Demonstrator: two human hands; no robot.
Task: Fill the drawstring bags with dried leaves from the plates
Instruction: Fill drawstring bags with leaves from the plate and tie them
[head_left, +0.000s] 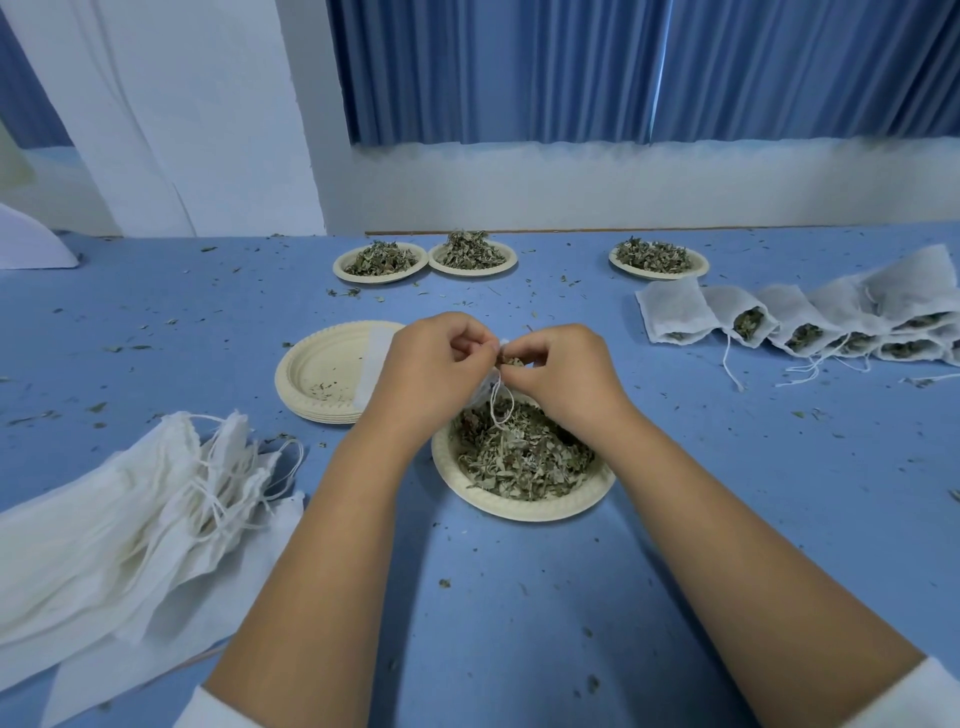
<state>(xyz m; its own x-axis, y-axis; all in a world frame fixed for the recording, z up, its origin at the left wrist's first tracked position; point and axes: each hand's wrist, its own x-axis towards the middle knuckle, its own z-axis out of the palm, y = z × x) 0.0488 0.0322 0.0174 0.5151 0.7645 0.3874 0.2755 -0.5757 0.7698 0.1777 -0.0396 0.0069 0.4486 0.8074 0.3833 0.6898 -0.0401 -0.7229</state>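
Beneath left hand (436, 364), drawstring bag (480, 389)

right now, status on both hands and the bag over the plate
Left hand grips the bag, right hand pinches leaves at its mouth. Bag held above the near plate, string dangling. Nothing blocks the hands.

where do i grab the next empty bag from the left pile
Pinch the top empty bag by its hemmed mouth edge, from above on the side nearest the leaf plate: mouths fan apart there, while the bodies lie stacked flat.
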